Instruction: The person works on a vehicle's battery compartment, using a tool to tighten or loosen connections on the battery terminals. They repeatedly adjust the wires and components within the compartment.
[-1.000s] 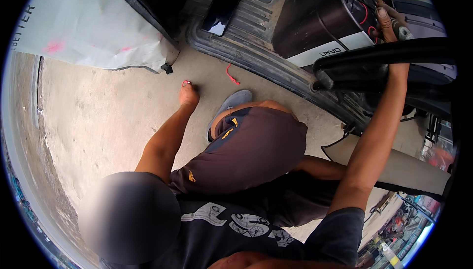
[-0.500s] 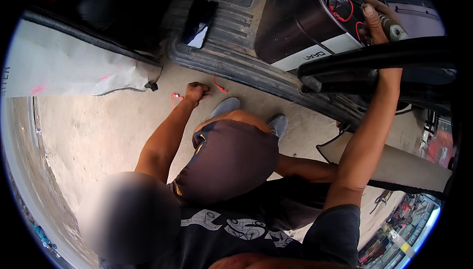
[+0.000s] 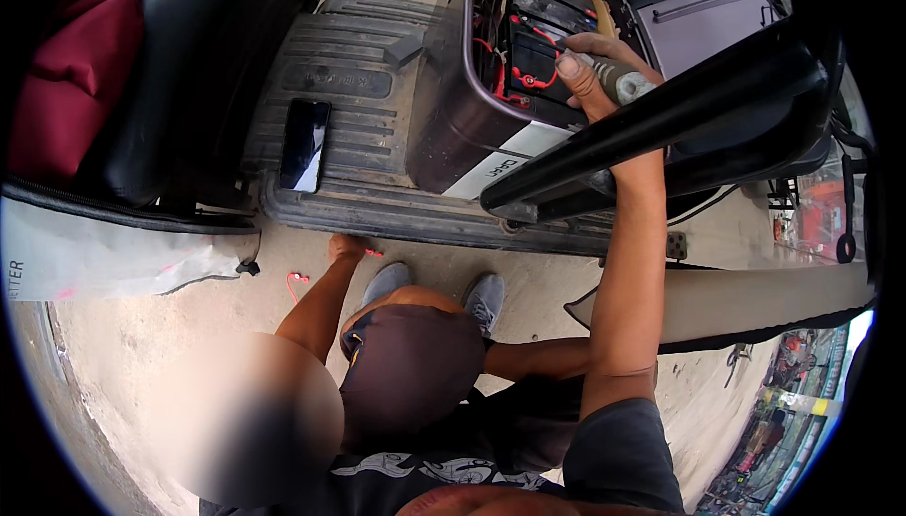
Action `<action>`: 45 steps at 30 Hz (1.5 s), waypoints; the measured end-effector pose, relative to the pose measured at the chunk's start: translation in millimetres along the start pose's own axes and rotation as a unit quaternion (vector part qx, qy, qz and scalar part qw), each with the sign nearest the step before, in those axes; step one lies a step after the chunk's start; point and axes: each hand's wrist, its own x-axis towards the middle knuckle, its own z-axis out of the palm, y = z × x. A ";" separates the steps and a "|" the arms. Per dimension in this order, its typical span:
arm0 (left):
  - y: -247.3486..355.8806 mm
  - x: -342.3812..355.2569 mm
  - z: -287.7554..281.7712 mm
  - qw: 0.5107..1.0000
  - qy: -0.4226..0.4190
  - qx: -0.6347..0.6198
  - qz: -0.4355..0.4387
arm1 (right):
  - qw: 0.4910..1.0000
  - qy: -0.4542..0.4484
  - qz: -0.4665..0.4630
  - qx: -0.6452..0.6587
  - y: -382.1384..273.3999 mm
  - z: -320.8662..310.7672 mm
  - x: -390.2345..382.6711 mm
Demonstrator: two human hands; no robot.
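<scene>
My right hand [image 3: 590, 77] is over the battery box, its thumb and fingers closed round a grey-brown cylinder [image 3: 613, 80] with pale stripes and a whitish end; its kind is unclear. Beneath and left of this hand, a red wire [image 3: 536, 80] crosses black batteries [image 3: 547, 20] in the dark box [image 3: 444, 129]. Low on the left, my left hand [image 3: 347, 248] reaches the ground beside the footboard's edge, its fingers mostly hidden. A short red wire [image 3: 375, 253] shows right by that hand. Another red wire [image 3: 294, 278] with a terminal lies nearer to me on the concrete.
A phone [image 3: 305, 143] lies on the ribbed black footboard [image 3: 349, 124], with a small dark block [image 3: 403, 50] farther back. Black metal bars [image 3: 661, 119] cross over my right forearm. Left stands a black seat with red cloth [image 3: 80, 72]. A beige panel [image 3: 755, 304] extends at right.
The view has shifted, showing more of the batteries inside the box. My left hand has moved closer to the footboard's edge. My right hand still grips the cylinder.
</scene>
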 end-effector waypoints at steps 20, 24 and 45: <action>-7.9 -178.1 -187.7 0.938 0.017 -0.316 0.140 | 0.986 0.120 -0.118 0.005 -3.2 -11.0 -4.4; 15.3 -223.6 -237.2 0.917 0.036 -0.361 0.164 | 0.987 0.110 -0.114 0.025 8.1 -11.3 -3.6; 171.8 -313.6 -330.8 0.693 -0.162 -0.635 0.301 | 0.956 0.178 -0.025 0.234 -30.9 -26.2 -52.8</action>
